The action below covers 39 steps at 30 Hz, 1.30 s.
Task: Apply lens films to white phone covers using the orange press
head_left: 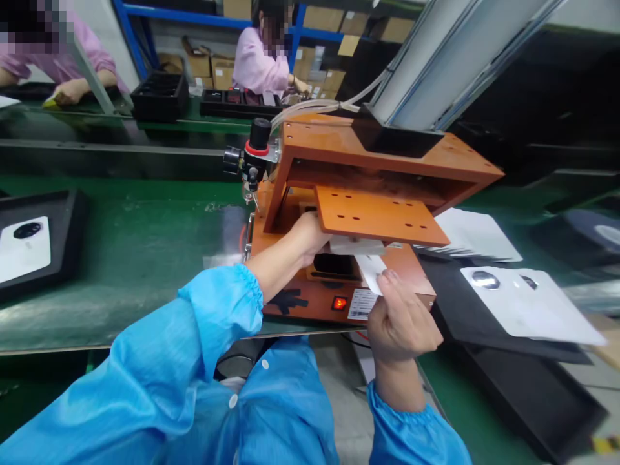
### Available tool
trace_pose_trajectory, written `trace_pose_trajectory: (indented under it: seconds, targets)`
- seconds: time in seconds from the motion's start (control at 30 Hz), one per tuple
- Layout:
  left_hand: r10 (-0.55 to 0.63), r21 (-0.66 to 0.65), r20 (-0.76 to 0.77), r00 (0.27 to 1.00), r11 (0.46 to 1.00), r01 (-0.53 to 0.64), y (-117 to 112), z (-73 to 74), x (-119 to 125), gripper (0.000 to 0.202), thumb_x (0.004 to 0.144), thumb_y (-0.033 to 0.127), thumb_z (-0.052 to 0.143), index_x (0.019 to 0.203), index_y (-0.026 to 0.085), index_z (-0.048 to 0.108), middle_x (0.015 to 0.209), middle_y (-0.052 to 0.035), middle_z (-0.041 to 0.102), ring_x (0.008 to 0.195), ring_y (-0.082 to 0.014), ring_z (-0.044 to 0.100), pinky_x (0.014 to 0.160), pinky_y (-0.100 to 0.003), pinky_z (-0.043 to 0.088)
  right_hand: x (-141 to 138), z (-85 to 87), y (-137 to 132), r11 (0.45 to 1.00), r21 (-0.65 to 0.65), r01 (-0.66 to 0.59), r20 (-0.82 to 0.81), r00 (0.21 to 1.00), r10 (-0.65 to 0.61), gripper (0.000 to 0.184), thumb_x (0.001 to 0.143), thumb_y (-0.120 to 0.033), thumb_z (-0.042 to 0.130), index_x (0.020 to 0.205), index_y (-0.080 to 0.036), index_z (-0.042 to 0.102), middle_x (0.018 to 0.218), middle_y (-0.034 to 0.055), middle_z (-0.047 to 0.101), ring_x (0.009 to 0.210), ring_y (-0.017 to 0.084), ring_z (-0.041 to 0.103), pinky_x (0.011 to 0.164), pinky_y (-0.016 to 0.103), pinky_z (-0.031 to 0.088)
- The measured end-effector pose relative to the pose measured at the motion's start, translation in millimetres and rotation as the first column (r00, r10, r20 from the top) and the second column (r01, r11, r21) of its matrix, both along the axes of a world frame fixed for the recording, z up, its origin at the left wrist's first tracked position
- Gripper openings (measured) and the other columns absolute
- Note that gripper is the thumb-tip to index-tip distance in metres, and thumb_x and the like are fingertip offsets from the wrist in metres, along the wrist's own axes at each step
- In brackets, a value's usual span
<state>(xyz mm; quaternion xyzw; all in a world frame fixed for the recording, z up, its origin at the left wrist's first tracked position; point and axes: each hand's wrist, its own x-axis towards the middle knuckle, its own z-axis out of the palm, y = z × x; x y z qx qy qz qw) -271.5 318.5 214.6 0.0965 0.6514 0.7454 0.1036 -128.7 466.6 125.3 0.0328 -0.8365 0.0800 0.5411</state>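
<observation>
Two bare hands in elasticated bright-blue sleeves point(194, 342) work apart at an orange metal press point(310, 290) standing by the near edge of a green workbench point(145, 252). On the press's front face, a white label point(361, 305) carries lines of print too small to read; beside it, a red switch point(340, 303) glows. Black tape point(285, 301) is stuck near the front's left corner.

The right hand point(404, 316) pinches a smooth, flat white strip point(371, 274) between thumb and fingers, above the press's front edge. The left hand point(310, 237) reaches beneath the flat, slotted orange plate point(382, 216); its fingertips are hidden, so its grip cannot be told.

Right of the press, thin white sheets point(479, 232) lie fanned, nearer the bench's right edge a rounded-corner white panel point(527, 303). Toward the bench's left edge, a black tray point(65, 242) holds another panel with a dark oval.
</observation>
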Motion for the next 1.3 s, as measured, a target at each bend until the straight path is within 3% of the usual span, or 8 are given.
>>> trace_pose_trajectory:
  seconds: [0.17, 0.27, 0.33, 0.43, 0.57, 0.8, 1.13, 1.3]
  targets:
    - [-0.239, 0.133, 0.26, 0.936, 0.969, 0.21, -32, 7.8, 39, 0.014, 0.086, 0.023, 0.075, 0.094, 0.012, 0.078, 0.092, -0.0095, 0.078, 0.081, -0.0201, 0.073, 0.069, -0.031, 0.056, 0, -0.5, 7, 0.997, 0.051, -0.05, -0.027, 0.998, 0.052, 0.03, 0.102, -0.015, 0.056, 0.121, -0.026, 0.076, 0.114, 0.0059, 0.08, 0.103, 0.029, 0.079, 0.093, 0.042, 0.068]
    - [-0.336, 0.095, 0.322, 0.885, 0.942, 0.323, -79, 0.5, 81, 0.013, 0.08, 0.024, 0.076, 0.09, 0.014, 0.076, 0.084, -0.01, 0.077, 0.071, -0.0203, 0.071, 0.059, -0.028, 0.053, -8, 6.3, 5, 1.0, -0.01, -0.024, 0.081, 0.996, 0.025, 0.034, 0.105, -0.021, 0.046, 0.114, -0.027, 0.078, 0.111, 0.0061, 0.08, 0.106, 0.029, 0.078, 0.095, 0.046, 0.067]
    - [-0.472, 0.09, 0.344, 0.812, 0.877, 0.472, -114, -5.0, 106, 0.025, 0.083, 0.033, 0.076, 0.102, 0.017, 0.075, 0.094, -0.009, 0.079, 0.083, -0.023, 0.075, 0.069, -0.03, 0.057, -17, 13.9, 1, 0.998, -0.043, -0.05, 0.173, 0.983, 0.057, 0.038, 0.106, -0.024, 0.041, 0.114, -0.027, 0.078, 0.115, 0.0063, 0.08, 0.113, 0.029, 0.076, 0.101, 0.047, 0.064]
    - [-0.598, -0.163, 0.27, 0.754, 0.744, 0.648, -157, -12.2, 136, 0.025, 0.096, 0.041, 0.066, 0.108, 0.021, 0.074, 0.107, -0.0075, 0.078, 0.095, -0.0223, 0.074, 0.081, -0.031, 0.057, -35, 25.4, -6, 0.983, -0.028, -0.184, 0.274, 0.944, 0.184, 0.039, 0.107, -0.024, 0.042, 0.121, -0.028, 0.078, 0.123, 0.0053, 0.077, 0.122, 0.026, 0.072, 0.109, 0.044, 0.06]
    - [-0.618, -0.468, 0.185, 0.764, 0.628, 0.621, -184, -31.5, 164, 0.031, 0.102, 0.048, 0.056, 0.099, 0.023, 0.073, 0.098, -0.0034, 0.076, 0.088, -0.0202, 0.069, 0.084, -0.029, 0.052, -45, 33.9, -16, 0.964, 0.03, -0.266, 0.426, 0.875, 0.228, 0.04, 0.104, -0.016, 0.045, 0.126, -0.027, 0.076, 0.129, 0.0055, 0.075, 0.123, 0.025, 0.072, 0.107, 0.042, 0.061]
    - [-0.574, -0.447, 0.205, 0.793, 0.666, 0.598, -196, -60.8, 185, 0.022, 0.103, 0.042, 0.059, 0.106, 0.027, 0.074, 0.107, -0.0007, 0.079, 0.1, -0.0176, 0.071, 0.099, -0.028, 0.045, -37, 42.6, -19, 0.918, 0.296, -0.265, 0.396, 0.908, 0.135, 0.033, 0.1, -0.005, 0.051, 0.122, -0.011, 0.075, 0.127, 0.0125, 0.076, 0.116, 0.027, 0.074, 0.097, 0.038, 0.063]
    - [-0.584, -0.526, -0.026, 0.811, 0.698, 0.486, -195, -75.9, 181, 0.039, 0.104, 0.048, 0.055, 0.076, 0.02, 0.052, 0.079, -0.0003, 0.06, 0.076, -0.0145, 0.058, 0.071, -0.023, 0.043, -37, 61.9, -10, 0.922, 0.013, -0.387, 0.62, 0.726, 0.296, 0.03, 0.106, -0.025, 0.054, 0.123, -0.014, 0.077, 0.132, 0.0125, 0.074, 0.12, 0.028, 0.072, 0.102, 0.043, 0.062]
    - [-0.541, -0.562, -0.106, 0.834, 0.725, 0.399, -194, -71.7, 179, 0.017, 0.099, 0.028, 0.06, 0.084, 0.022, 0.065, 0.081, 0.0011, 0.068, 0.076, -0.013, 0.065, 0.071, -0.021, 0.048, -38, 51.2, -23, 0.964, 0.044, -0.263, 0.507, 0.837, 0.206, 0.029, 0.105, -0.025, 0.051, 0.112, -0.014, 0.078, 0.125, 0.0168, 0.073, 0.111, 0.034, 0.069, 0.093, 0.051, 0.059]
